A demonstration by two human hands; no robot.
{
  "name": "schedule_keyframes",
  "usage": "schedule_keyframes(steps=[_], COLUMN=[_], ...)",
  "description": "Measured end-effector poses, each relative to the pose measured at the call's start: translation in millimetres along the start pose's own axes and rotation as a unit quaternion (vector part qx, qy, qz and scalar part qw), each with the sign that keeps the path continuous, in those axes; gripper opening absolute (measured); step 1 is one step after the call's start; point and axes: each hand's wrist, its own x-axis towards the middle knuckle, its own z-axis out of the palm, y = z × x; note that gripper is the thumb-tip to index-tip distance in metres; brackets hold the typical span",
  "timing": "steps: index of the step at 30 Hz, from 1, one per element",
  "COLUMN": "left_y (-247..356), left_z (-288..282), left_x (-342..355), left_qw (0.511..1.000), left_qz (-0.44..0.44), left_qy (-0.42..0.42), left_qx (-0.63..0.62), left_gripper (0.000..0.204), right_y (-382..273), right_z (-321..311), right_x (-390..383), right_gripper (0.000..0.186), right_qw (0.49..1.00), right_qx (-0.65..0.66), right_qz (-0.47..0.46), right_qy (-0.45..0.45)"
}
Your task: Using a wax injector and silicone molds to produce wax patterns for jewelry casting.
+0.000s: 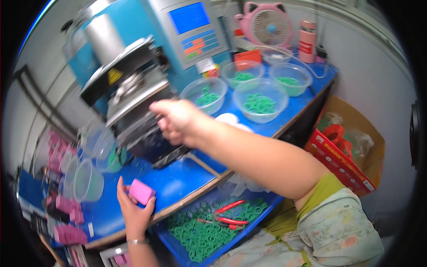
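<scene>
My left hand (134, 213) holds a small pink block (142, 192) between thumb and fingers, low over the blue tabletop (178, 180) near its front edge. My right arm reaches across to the press machine (138, 100). The right hand (177, 119) is blurred, its fingers curled and closed in front of the machine's metal plates. Whatever those fingers may hold is hidden. Under the table edge, a blue tray (171, 242) carries a heap of green rings (200, 233) and red-handled pliers (231, 213).
Clear plastic bowls (278, 111) with green rings stand right of the machine. Behind them are a pink fan (271, 27) and a pink bottle (307, 42). More tubs (89, 182) and pink blocks (69, 235) lie at left. A red carton (342, 164) sits at right.
</scene>
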Motion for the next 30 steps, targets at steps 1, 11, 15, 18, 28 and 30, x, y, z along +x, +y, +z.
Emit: schedule_keyframes(steps=[1,11,15,18,28,30], left_y=[18,-65,-133,-181,-278,-284], left_z=[3,-62,-127,-172,-181,-175], left_x=[-2,-155,-213,-246,-234,-229], left_qw=[0.999,0.907,0.895,0.853,0.855,0.846], left_qz=[0.020,0.240,-0.119,-0.296,-0.437,-0.396], left_qy=[0.031,0.086,0.165,0.228,0.127,0.125], left_qx=[0.029,0.334,0.397,0.365,0.248,0.334], left_gripper=[0.094,0.081,0.083,0.084,0.086,0.086], right_y=[-2,-10,-8,-4,-6,-6], right_z=[-3,-24,-23,-26,-37,-39], right_x=[-1,-4,-7,0,3,6], right_gripper=[0.024,0.051,0.052,0.052,0.051,0.051], right_qw=[1.000,0.994,0.995,0.994,0.990,0.988], right_qx=[0.010,-0.069,-0.058,-0.056,-0.082,-0.088], right_qz=[-0.002,-0.043,-0.063,-0.068,-0.113,-0.116], right_qy=[0.012,-0.076,-0.054,-0.061,-0.028,-0.043])
